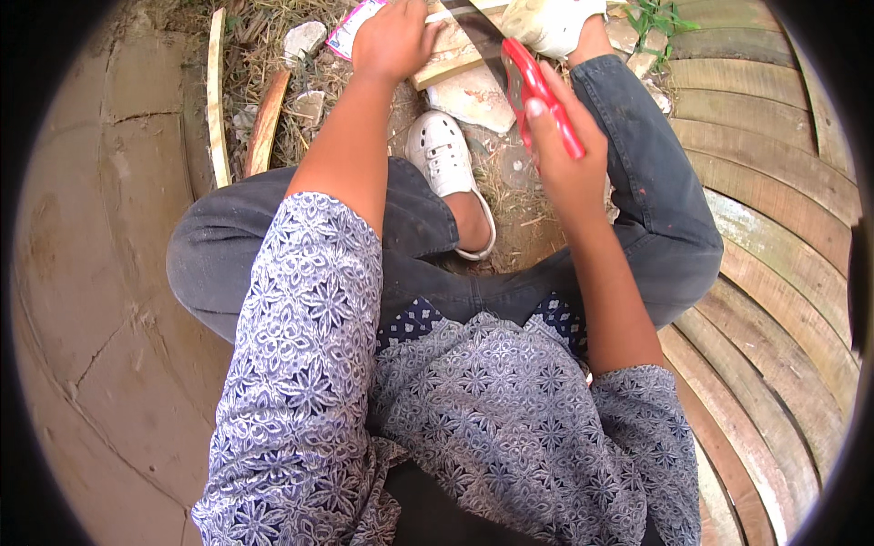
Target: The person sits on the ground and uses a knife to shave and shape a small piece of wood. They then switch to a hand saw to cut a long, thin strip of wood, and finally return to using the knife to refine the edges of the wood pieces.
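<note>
My right hand (569, 150) is closed round the red handle of a hand saw (543, 96). Its dark blade (475, 27) slants up and left across a pale wooden board (448, 69) on the ground, reaching past the top edge of the view. To the left of the blade, my left hand (393, 41) grips the board's left part, thumb toward the blade; its fingertips are partly hidden. One white shoe (546, 25) is at the board's right end, next to the blade. My other white shoe (441, 150) stands on the ground nearer to me.
Flat stones (471, 98) lie beside the board. Two wooden strips (267, 123) lie on dry straw at the left, near a pink and white packet (350, 35). Wooden slats (760, 136) curve along the right; a cracked grey-brown surface (100, 300) spans the left.
</note>
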The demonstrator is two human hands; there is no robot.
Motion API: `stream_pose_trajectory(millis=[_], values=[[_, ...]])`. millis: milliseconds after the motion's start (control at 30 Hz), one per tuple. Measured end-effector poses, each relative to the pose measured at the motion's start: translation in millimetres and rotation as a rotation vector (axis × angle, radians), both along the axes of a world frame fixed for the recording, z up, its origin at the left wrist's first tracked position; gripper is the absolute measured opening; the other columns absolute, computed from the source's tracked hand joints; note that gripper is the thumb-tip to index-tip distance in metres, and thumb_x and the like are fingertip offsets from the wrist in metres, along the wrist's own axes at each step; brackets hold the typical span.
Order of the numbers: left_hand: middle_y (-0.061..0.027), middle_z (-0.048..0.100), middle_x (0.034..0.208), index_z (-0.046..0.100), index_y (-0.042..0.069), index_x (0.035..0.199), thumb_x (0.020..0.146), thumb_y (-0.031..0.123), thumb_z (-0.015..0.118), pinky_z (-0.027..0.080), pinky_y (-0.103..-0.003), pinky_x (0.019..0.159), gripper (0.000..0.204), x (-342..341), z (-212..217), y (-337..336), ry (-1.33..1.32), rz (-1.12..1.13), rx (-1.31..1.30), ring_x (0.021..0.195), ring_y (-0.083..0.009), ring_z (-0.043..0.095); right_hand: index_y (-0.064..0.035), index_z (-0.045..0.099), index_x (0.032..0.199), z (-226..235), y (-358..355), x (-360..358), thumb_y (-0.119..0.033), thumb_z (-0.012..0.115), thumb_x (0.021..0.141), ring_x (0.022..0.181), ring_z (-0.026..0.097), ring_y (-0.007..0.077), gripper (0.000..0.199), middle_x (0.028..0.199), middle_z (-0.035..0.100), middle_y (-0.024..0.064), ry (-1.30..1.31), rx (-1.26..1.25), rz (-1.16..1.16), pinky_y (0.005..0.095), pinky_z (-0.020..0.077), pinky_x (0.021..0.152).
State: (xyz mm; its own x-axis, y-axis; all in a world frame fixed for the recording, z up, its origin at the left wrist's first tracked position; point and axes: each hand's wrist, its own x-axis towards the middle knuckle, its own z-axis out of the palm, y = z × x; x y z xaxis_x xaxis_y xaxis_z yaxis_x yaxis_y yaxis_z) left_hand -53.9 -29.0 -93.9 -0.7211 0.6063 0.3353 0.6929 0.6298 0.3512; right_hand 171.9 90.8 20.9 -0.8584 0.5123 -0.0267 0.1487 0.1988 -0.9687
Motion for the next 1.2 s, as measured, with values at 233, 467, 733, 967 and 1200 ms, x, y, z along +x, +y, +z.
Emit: stream_pose_trajectory(millis=[233, 467, 733, 967, 1200], values=[[-0.0222, 0.064, 0.095, 0.059, 0.003, 0.105, 0.090, 0.029, 0.069, 0.051, -0.051, 0.078, 0.031, 1.0, 1.1, 3.0, -0.015, -0.076, 0.041, 0.091, -0.0423, 0.063, -0.0044, 0.055, 0.144, -21.0, -11.8, 23.2, -0.009, 0.064, 0.097, 0.101, 0.063, 0.0120, 0.048, 0.119, 0.069, 0.0153, 0.024, 0.163, 0.025, 0.0279, 0.0503, 0.088], [-0.0089, 0.064, 0.093, 0.058, 0.009, 0.095, 0.093, 0.037, 0.065, 0.054, -0.044, 0.072, 0.029, -1.7, -13.3, 5.7, 0.164, -0.014, 0.015, 0.085, -0.0315, 0.066, -0.0014, 0.055, 0.143, -11.6, 1.6, 20.1, -0.011, 0.064, 0.099, 0.100, 0.064, 0.0115, 0.046, 0.118, 0.070, 0.0134, -0.013, 0.054, 0.029, 0.0277, 0.0507, 0.088], [-0.0091, 0.063, 0.104, 0.060, 0.009, 0.103, 0.095, 0.045, 0.059, 0.047, -0.044, 0.084, 0.037, -13.9, -4.4, 3.1, 0.289, 0.031, -0.058, 0.099, -0.0288, 0.063, -0.0033, 0.058, 0.141, -14.7, 16.0, -6.1, -0.017, 0.068, 0.097, 0.086, 0.060, 0.0058, 0.047, 0.109, 0.070, 0.0056, 0.020, -0.053, 0.052, 0.0222, 0.0497, 0.075], [-0.0134, 0.064, 0.108, 0.063, 0.005, 0.108, 0.096, 0.051, 0.055, 0.046, -0.045, 0.091, 0.048, -24.4, -18.2, -1.2, 0.179, 0.148, -0.049, 0.104, -0.0323, 0.061, -0.0056, 0.058, 0.142, -30.7, 5.5, -19.3, -0.009, 0.065, 0.096, 0.093, 0.063, 0.0076, 0.047, 0.116, 0.071, 0.0093, 0.087, 0.030, 0.021, 0.0247, 0.0512, 0.083], [-0.0213, 0.072, 0.103, 0.070, 0.007, 0.106, 0.098, 0.054, 0.044, 0.053, -0.051, 0.084, 0.055, -19.3, -7.0, 6.2, -0.222, 0.135, -0.147, 0.099, -0.0370, 0.069, -0.0059, 0.057, 0.143, -14.6, 8.6, -3.1, -0.009, 0.065, 0.096, 0.098, 0.065, 0.0107, 0.048, 0.120, 0.071, 0.0124, -0.018, 0.117, 0.060, 0.0271, 0.0516, 0.087]])
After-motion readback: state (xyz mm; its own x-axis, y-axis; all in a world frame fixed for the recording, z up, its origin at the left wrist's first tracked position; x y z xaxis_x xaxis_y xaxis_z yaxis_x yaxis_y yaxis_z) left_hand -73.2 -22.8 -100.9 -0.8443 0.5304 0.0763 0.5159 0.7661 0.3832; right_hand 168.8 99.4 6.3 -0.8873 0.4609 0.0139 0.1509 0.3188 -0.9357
